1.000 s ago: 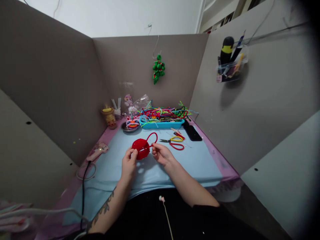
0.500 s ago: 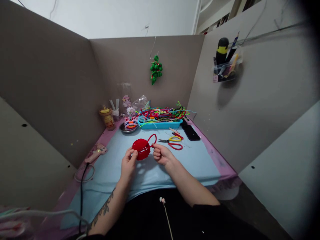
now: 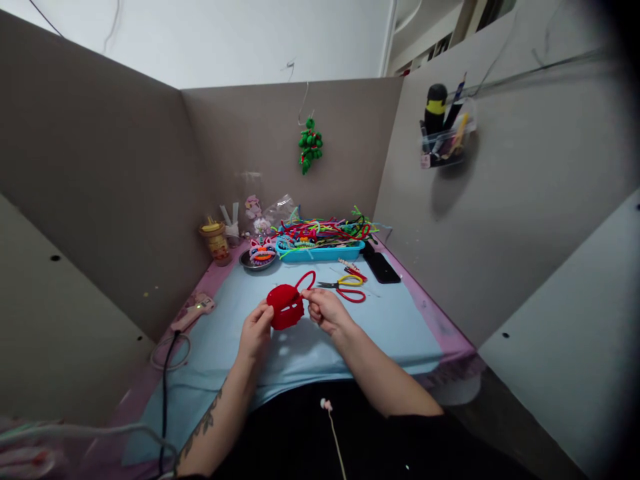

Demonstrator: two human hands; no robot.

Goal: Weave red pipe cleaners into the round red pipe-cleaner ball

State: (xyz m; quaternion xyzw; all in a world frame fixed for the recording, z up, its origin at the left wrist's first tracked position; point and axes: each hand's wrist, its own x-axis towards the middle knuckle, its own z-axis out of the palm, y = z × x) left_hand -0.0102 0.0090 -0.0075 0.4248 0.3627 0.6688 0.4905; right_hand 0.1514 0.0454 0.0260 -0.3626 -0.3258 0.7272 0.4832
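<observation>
A flat, rounded red piece (image 3: pixel 285 308), fuzzy like bent pipe cleaner, with slits across its middle, is held up over the blue cloth. My left hand (image 3: pixel 257 328) pinches its left edge between thumb and fingers. At its upper right edge, my right hand (image 3: pixel 325 309) closes on a red pipe cleaner (image 3: pixel 307 274), which loops upward from the piece. Beyond my right hand lie scissors (image 3: pixel 345 288) with one yellow and one red handle, their blades pointing left.
A blue tray (image 3: pixel 320 253) heaped with colourful pipe cleaners stands at the back. Left of it are a metal bowl (image 3: pixel 256 267) and a cup (image 3: pixel 217 241). A phone (image 3: pixel 383 268) lies at right, a glue gun (image 3: pixel 194 312) at left. Grey partitions (image 3: pixel 280 140) enclose the table.
The red piece has tilted, so its slits show more plainly. My right hand has shifted slightly left, against the piece's edge. The whole view has moved a little.
</observation>
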